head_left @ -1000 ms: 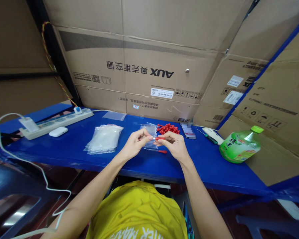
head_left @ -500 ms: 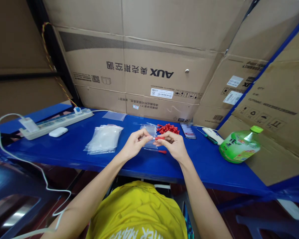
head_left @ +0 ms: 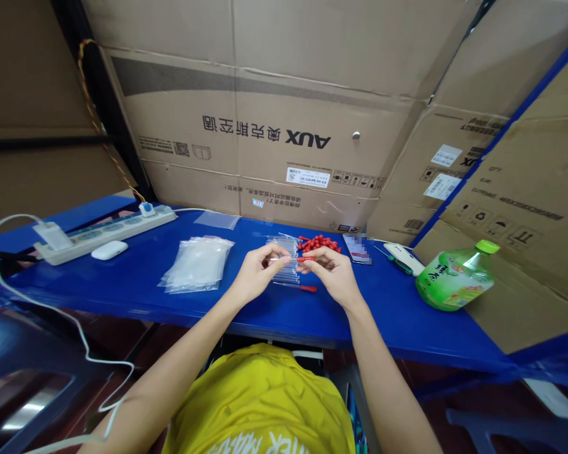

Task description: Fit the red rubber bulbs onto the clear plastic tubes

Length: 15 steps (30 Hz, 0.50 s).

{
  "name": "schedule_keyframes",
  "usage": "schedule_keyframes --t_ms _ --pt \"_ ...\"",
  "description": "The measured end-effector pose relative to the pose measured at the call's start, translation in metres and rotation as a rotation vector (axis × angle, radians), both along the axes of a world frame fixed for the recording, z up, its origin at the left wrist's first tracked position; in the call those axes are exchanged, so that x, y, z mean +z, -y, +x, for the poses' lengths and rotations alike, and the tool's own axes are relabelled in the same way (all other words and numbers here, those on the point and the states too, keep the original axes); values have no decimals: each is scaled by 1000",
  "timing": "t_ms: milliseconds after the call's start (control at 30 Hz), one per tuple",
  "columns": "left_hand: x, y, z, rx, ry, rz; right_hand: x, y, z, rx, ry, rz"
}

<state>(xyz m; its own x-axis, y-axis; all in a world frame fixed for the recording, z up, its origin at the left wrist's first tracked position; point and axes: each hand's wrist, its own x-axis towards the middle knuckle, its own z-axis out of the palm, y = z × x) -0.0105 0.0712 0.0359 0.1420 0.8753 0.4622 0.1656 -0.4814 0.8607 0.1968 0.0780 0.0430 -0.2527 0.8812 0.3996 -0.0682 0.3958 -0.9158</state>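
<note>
My left hand (head_left: 259, 272) is closed, thumb against fingertips, on a thin clear tube (head_left: 277, 258) that is mostly hidden by the fingers. Opposite it, my right hand (head_left: 334, 272) pinches a small red rubber bulb (head_left: 305, 259), level with the tube's end. Whether the two touch is too small to tell. Under and behind my hands lies a row of clear tubes (head_left: 291, 275). Just beyond my right hand is a pile of red bulbs (head_left: 322, 242). In front of the row, a dropper with a red bulb (head_left: 307, 289) lies on the blue table (head_left: 383, 315).
Clear plastic bags (head_left: 196, 265) are stacked on the left. Further left are a white power strip (head_left: 108, 233) and a white case (head_left: 109, 250). A phone (head_left: 357, 248), a green-handled tool (head_left: 401, 265) and a green bottle (head_left: 457, 277) stand or lie right. Cardboard (head_left: 265, 88) walls the back.
My hands have drawn slightly apart, the left still on the tube and the right on the red bulb. The things on the table stay where they were.
</note>
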Motion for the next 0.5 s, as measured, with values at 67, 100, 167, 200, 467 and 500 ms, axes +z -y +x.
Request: schedule_keyframes --t_ms 67,100,167,200,467,500 --pt "2 1 0 -19 -21 -7 0 1 0 0 10 -11" --pt "3 2 0 -24 -31 -5 0 1 1 0 13 -16" --pt "4 2 0 -26 -44 3 0 2 1 -2 16 -23" --pt "4 2 -1 -27 -47 4 0 2 1 -2 14 -26" --pt "4 4 0 -84 -16 -30 -2 2 -1 13 13 -26" --pt "5 4 0 -87 -21 -30 -2 2 0 15 21 -24"
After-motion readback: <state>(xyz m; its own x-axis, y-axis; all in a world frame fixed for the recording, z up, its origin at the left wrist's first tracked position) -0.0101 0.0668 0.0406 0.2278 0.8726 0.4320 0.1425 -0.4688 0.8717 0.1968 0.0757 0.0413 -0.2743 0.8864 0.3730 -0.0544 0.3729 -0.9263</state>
